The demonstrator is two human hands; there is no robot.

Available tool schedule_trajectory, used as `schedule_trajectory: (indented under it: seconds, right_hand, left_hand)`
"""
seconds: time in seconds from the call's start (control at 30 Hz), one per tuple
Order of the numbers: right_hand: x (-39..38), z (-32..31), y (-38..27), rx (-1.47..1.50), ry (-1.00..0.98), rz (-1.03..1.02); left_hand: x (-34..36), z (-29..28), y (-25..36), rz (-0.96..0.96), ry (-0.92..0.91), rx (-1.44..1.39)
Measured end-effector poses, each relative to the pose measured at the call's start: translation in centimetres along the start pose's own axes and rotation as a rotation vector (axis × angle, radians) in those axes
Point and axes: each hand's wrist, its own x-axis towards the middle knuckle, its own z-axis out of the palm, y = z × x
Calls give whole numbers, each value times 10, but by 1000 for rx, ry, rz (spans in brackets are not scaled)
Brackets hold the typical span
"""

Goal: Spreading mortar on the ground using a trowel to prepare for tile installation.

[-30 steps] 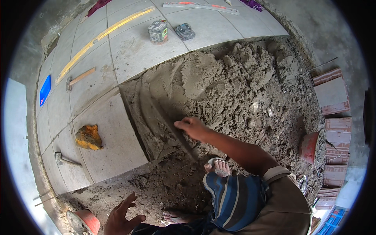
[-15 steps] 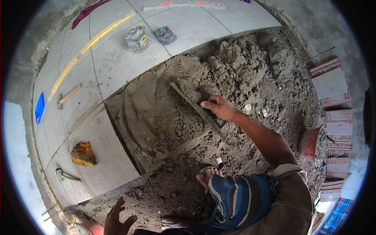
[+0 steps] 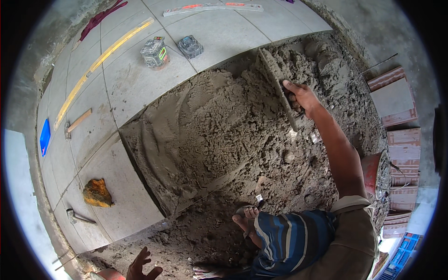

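Observation:
My right hand [image 3: 301, 98] grips a long grey plastering float [image 3: 277, 84], coated in mortar, over the rough grey mortar bed [image 3: 210, 130] near the far edge of the laid tiles [image 3: 121, 182]. My left hand [image 3: 142, 265] hangs open at the lower edge, holding nothing, above dark dirt. On the tiles lie a yellow sponge-like lump [image 3: 98, 191], two hammers [image 3: 77, 122] [image 3: 79, 217], a laser level [image 3: 154, 52] and a dark square object [image 3: 190, 46].
A yellow straightedge [image 3: 102, 60], grey level [image 3: 210, 8], blue tray [image 3: 45, 136] and purple cloth [image 3: 95, 21] lie on the tiles. At right are stacked tiles [image 3: 394, 98] and a red bucket [image 3: 375, 172]; another bucket [image 3: 112, 275] is at bottom left. Concrete walls border the area.
My right hand has swept the float away from me and to the right across the mortar, toward the far tile edge. My left hand has dropped slightly lower.

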Motion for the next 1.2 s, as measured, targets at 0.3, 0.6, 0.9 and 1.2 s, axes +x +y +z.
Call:
schedule_trajectory:
  seconds: [0.3,0.6,0.9,1.2]
  right_hand:
    - [86,-77,-16,-136,176,-42]
    - [160,-159,24,-321,265,-43]
    - [142,-138,-7,286,30,-27]
    - [87,-150,-50,374,11,-203]
  left_hand:
    - [3,3,-51,-260,-31,-146]
    - [21,13,-51,-219,57,3]
    - [8,19,-39,-226,35,1]
    - [2,16,-30,-243,-52,-146]
